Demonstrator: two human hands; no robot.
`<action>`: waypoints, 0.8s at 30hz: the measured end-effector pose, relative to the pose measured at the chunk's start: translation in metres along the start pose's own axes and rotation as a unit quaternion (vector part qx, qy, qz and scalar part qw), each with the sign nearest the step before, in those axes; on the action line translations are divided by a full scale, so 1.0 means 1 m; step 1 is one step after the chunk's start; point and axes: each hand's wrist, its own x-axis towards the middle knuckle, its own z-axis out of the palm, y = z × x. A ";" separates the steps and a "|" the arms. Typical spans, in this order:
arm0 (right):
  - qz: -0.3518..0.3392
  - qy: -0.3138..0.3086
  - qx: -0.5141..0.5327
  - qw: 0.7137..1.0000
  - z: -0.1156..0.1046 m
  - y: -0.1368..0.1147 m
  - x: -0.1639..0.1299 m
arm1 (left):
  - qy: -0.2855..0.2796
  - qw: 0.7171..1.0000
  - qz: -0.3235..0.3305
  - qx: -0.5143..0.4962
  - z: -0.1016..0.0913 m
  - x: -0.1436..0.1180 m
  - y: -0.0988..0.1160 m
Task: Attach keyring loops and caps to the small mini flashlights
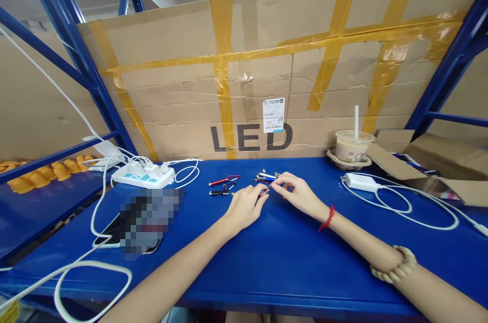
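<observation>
Near the centre of the frame, both hands are brought together over the blue worktop [267,257]. A small red keychain flashlight [263,193] is pinched between the fingertips of the left hand [244,207], and its other end is met by the fingers of the right hand [295,192], which are curled and pressed together on it; the item is mostly hidden by the fingers. Just above the hands, a small pile of silver keychain flashlights [266,177] is seen, and to its left a red one [224,181] and a black one [219,192] lie apart on the worktop. A white power strip [144,174] with plugged cables is placed at the middle left. A lidded drink cup [354,146] with a straw is set at the middle right, with a white charger [360,182] and its looped cable just below it. A taped cardboard sheet marked LED [267,84] fills the background.
</observation>
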 end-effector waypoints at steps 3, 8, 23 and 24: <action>0.010 0.041 -0.110 0.993 -0.009 0.001 0.000 | 0.006 1.000 0.000 -0.012 0.000 -0.001 0.001; 0.060 0.061 -0.235 0.968 -0.028 0.006 0.002 | 0.008 1.000 -0.019 -0.023 -0.001 -0.001 0.002; 0.063 -0.036 -0.310 0.948 -0.027 0.019 0.000 | 0.004 1.000 -0.020 -0.007 0.000 0.002 0.001; 0.066 -0.033 -0.321 0.944 -0.027 0.019 0.000 | 0.005 1.000 -0.019 -0.010 0.000 0.002 0.001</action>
